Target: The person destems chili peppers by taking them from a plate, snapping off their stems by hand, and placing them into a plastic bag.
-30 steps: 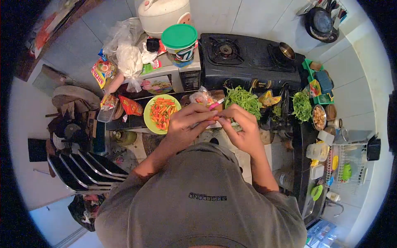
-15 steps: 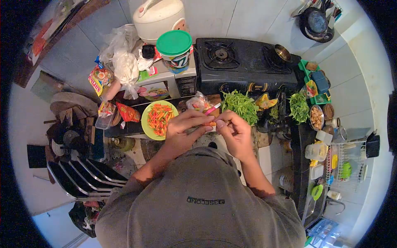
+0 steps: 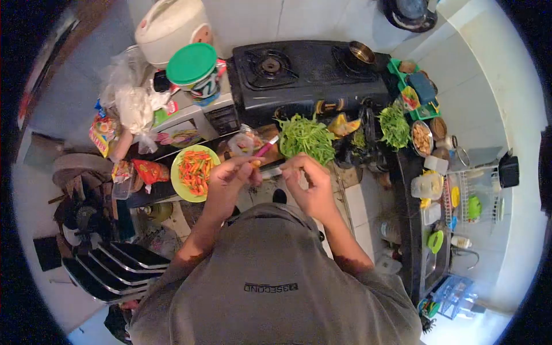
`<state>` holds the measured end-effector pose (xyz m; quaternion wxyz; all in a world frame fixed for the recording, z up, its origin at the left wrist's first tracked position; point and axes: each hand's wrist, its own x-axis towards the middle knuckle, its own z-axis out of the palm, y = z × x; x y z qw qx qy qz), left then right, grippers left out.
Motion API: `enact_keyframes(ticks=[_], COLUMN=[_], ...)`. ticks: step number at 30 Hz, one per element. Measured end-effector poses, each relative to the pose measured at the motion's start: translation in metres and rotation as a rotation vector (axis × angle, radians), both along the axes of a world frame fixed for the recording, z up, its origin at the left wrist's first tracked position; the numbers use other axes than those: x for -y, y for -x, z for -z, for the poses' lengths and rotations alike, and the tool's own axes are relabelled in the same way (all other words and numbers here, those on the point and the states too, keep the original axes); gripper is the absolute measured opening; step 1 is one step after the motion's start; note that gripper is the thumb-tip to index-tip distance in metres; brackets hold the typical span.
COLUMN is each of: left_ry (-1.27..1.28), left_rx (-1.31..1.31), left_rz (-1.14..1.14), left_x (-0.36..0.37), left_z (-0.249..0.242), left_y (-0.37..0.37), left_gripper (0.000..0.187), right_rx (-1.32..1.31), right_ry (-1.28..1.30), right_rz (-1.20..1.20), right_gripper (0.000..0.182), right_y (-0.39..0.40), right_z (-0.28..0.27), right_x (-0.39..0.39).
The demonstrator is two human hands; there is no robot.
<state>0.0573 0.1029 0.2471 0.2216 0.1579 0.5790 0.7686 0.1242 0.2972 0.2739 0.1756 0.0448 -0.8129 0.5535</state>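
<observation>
My left hand (image 3: 234, 181) is closed, with a small orange chili (image 3: 256, 164) between thumb and fingers. To its left is a yellow-green plate (image 3: 180, 190) heaped with red and orange chilies (image 3: 195, 172). My right hand (image 3: 310, 187) is pinched at the fingertips, apart from the left; what it holds, if anything, is too small to name. Just beyond the hands lies a knife with a pink handle (image 3: 264, 149), beside a clear plastic bag (image 3: 244, 142) with things in it. Green leaves (image 3: 307, 140) form a pile beyond my right hand.
A black gas stove (image 3: 313, 86) stands at the back, with a green-lidded tub (image 3: 192, 64) and a rice cooker (image 3: 172, 34) to its left. On the right are more greens (image 3: 395, 127), a green basket (image 3: 428, 109), a bowl of brown pieces (image 3: 422, 138) and a dish rack (image 3: 474, 201).
My hands have moved apart; before, they met around a small orange item. The whole view has shifted, so the stove and plate appear further left.
</observation>
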Motion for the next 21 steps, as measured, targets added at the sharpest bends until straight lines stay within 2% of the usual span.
enact_keyframes(ticks=[2, 5, 7, 8, 9, 10, 11, 14, 16, 18, 21], left_ry=[-0.012, 0.011, 0.076, 0.080, 0.169, 0.260, 0.231, 0.315, 0.362, 0.590, 0.593], left_rx=[0.003, 0.016, 0.026, 0.036, 0.042, 0.049, 0.062, 0.051, 0.120, 0.006, 0.070], left_rz=[-0.057, -0.072, -0.115, -0.117, -0.155, -0.197, -0.202, -0.295, -0.396, -0.446, -0.501], left_x=[-0.006, -0.008, -0.010, -0.012, -0.013, -0.012, -0.010, -0.007, -0.007, -0.006, -0.015], left_z=[0.005, 0.025, 0.029, 0.033, 0.040, 0.049, 0.067, 0.103, 0.118, 0.148, 0.180], left_y=[0.002, 0.008, 0.010, 0.012, 0.013, 0.015, 0.018, 0.019, 0.017, 0.022, 0.030], left_gripper=[0.027, 0.025, 0.021, 0.021, 0.020, 0.018, 0.015, 0.016, 0.017, 0.020, 0.017], right_rx=[0.075, 0.035, 0.226, 0.037, 0.073, 0.114, 0.089, 0.264, 0.183, 0.420, 0.471], right_ry=[0.000, -0.106, -0.127, -0.099, -0.120, -0.249, -0.281, -0.386, -0.534, -0.816, -0.862], right_rz=[0.102, 0.298, 0.443, 0.462, 0.533, 0.599, 0.633, 0.693, 0.691, 0.731, 0.809], right_gripper=[0.005, 0.006, 0.006, 0.006, 0.006, 0.007, 0.007, 0.008, 0.008, 0.022, 0.032], right_y=[0.001, 0.007, 0.007, 0.010, 0.009, 0.008, 0.009, 0.013, 0.014, 0.012, 0.012], right_z=[0.021, 0.061, 0.086, 0.104, 0.127, 0.126, 0.144, 0.182, 0.214, 0.245, 0.259], right_x=[-0.024, -0.085, -0.141, -0.168, -0.202, -0.219, -0.241, -0.290, -0.314, -0.335, -0.341])
